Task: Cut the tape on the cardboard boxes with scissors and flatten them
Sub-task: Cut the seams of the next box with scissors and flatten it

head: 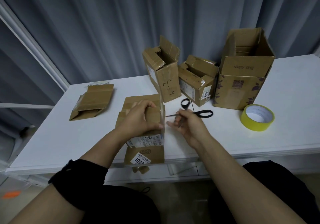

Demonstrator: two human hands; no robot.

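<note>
Boxes on a white table, one being cut open

Three opened boxes (242, 71) stand at the table's (52, 137) far side. Nearer, the left hand (138, 118) wraps its fingers over a box (145, 130) at the front edge. The right hand (187, 121) pinches scissors (195, 112), tips touching its taped edge (162, 113). Best pressed firm, blade following the seam.

Taped brown box (145, 120) lies flat; black scissors (194, 111), seemingly open, beside it.
</note>
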